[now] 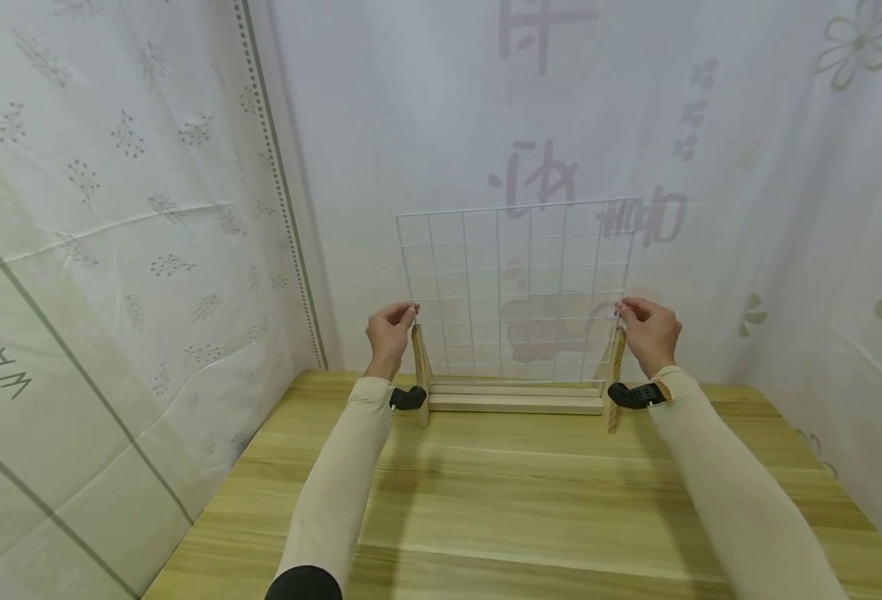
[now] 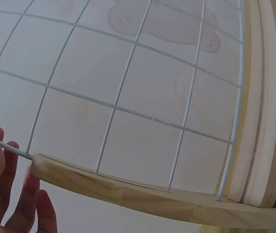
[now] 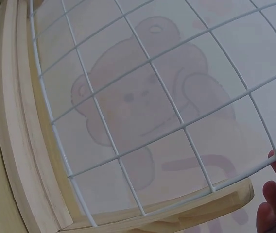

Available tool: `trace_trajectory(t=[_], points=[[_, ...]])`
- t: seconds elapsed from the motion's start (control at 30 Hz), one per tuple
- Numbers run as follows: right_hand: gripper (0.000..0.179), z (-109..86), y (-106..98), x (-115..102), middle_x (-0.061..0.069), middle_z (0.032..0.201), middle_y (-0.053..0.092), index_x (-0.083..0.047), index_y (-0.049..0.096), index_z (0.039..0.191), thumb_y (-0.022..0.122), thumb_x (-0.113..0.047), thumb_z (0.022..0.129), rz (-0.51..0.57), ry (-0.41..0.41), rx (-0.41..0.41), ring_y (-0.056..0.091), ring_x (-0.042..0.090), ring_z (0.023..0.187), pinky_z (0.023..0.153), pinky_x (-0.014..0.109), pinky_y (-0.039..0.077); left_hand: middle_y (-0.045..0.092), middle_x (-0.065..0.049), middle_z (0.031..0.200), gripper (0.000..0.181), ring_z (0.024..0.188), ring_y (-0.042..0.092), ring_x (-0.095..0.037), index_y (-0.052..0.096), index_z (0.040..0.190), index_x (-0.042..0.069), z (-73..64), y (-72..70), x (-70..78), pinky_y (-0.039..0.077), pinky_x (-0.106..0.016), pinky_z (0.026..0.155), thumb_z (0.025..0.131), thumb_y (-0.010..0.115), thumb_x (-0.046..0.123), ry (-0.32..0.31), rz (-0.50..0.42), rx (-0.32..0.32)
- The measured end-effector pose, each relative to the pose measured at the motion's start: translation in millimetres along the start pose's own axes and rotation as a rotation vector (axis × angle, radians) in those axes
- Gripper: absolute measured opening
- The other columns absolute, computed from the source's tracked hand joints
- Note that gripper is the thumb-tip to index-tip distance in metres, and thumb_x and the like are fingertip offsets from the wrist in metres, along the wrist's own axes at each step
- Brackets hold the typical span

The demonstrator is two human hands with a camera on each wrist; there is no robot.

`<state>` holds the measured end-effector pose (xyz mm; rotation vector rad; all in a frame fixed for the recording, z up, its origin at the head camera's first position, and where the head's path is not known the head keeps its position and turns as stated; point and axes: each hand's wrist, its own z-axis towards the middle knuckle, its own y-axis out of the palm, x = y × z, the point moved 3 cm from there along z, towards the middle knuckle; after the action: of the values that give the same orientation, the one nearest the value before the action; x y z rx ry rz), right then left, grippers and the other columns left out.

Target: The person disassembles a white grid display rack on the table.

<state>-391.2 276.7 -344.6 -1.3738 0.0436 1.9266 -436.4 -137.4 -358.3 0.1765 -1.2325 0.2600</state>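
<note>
A white wire grid panel (image 1: 498,267) leans back slightly in a wooden stand (image 1: 516,406), its lower part between the two side uprights. My left hand (image 1: 390,335) pinches the panel's left edge wire between thumb and forefinger, just above the left upright (image 1: 419,367). On the opposite side, my right hand (image 1: 651,335) pinches the right edge wire above the right upright (image 1: 616,375). In the left wrist view, the edge wire runs down along the wooden side piece (image 2: 118,191). The right wrist view shows the grid's bottom wire (image 3: 60,145) alongside the stand's grooved crossbar (image 3: 19,121).
The stand rests near the back of a wood-grain table (image 1: 508,500). Behind it hangs a pale printed curtain (image 1: 381,125), and another patterned cloth (image 1: 148,167) hangs at the left. Dark bands with devices (image 1: 634,395) sit on both wrists.
</note>
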Motion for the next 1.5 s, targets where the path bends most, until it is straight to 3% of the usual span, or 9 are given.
trace_trajectory(t=[0.13,0.27,0.47,0.67,0.87,1.17,1.4,1.5], points=[[0.031,-1.4,1,2,0.018,0.114,0.075,-0.006,0.074,0.121,0.061,-0.027,0.101,0.001,-0.002,-0.002,0.048,-0.012,0.071,0.057,0.008,0.040,0.073,-0.016,0.119,0.021,0.105,0.068,-0.020,0.075,0.114,0.003,-2.1,-2.2,-5.4,0.056,-0.024,0.091,0.099,0.065,0.013,-0.014,0.037,-0.025],[0.032,-1.0,2,5,0.018,0.114,0.075,-0.006,0.073,0.121,0.061,-0.028,0.101,-0.002,-0.006,-0.007,0.048,-0.013,0.071,0.058,0.007,0.040,0.069,-0.022,0.125,0.023,0.110,0.067,-0.027,0.072,0.117,0.001,-3.2,-3.7,-10.1,0.054,-0.022,0.085,0.101,0.061,0.013,-0.021,-0.004,-0.082],[0.033,-0.7,4,8,0.019,0.115,0.074,-0.008,0.073,0.123,0.060,-0.029,0.101,-0.021,0.008,-0.009,0.050,-0.009,0.073,0.062,0.008,0.041,0.060,-0.028,0.137,0.030,0.128,0.059,-0.039,0.063,0.129,-0.004,-3.5,-5.4,-18.3,0.054,-0.044,0.103,0.103,0.056,0.012,-0.074,-0.070,-0.228],[0.034,-1.9,5,11,0.017,0.117,0.074,-0.008,0.072,0.125,0.058,-0.029,0.103,-0.030,0.018,-0.016,0.051,-0.004,0.079,0.064,0.010,0.041,0.058,-0.018,0.144,0.036,0.133,0.056,-0.030,0.059,0.137,0.001,-6.2,-7.7,-28.5,0.049,-0.050,0.109,0.104,0.055,0.016,-0.144,0.043,-0.327],[0.033,-3.5,6,16,0.016,0.117,0.074,-0.008,0.072,0.125,0.060,-0.028,0.102,-0.053,0.027,-0.025,0.054,-0.002,0.081,0.065,0.009,0.041,0.058,-0.017,0.144,0.038,0.133,0.056,-0.031,0.058,0.137,0.000,-6.4,-8.8,-32.3,0.049,-0.049,0.108,0.105,0.055,0.018,-0.117,0.059,-0.326],[0.033,-8.1,9,22,0.019,0.118,0.073,-0.006,0.071,0.126,0.062,-0.027,0.101,-0.056,0.035,-0.049,0.063,0.020,0.095,0.065,0.012,0.041,0.060,-0.019,0.141,0.035,0.131,0.058,-0.032,0.061,0.134,-0.002,-11.3,-10.6,-31.2,0.050,-0.051,0.107,0.104,0.056,0.015,-0.080,0.052,-0.298],[0.034,-10.5,7,24,0.021,0.118,0.072,-0.005,0.070,0.127,0.061,-0.025,0.101,-0.055,0.031,-0.058,0.055,0.004,0.081,0.060,0.009,0.040,0.062,-0.021,0.138,0.034,0.127,0.061,-0.030,0.064,0.132,-0.001,-11.0,-10.2,-34.9,0.054,-0.048,0.103,0.103,0.058,0.016,-0.032,0.061,-0.268],[0.034,-10.3,8,23,0.022,0.120,0.071,-0.005,0.069,0.128,0.061,-0.025,0.102,-0.050,0.037,-0.066,0.058,0.009,0.086,0.060,0.008,0.040,0.062,-0.022,0.137,0.033,0.126,0.062,-0.029,0.064,0.131,0.000,-12.5,-11.0,-33.9,0.055,-0.046,0.102,0.103,0.059,0.017,-0.014,0.066,-0.264]])
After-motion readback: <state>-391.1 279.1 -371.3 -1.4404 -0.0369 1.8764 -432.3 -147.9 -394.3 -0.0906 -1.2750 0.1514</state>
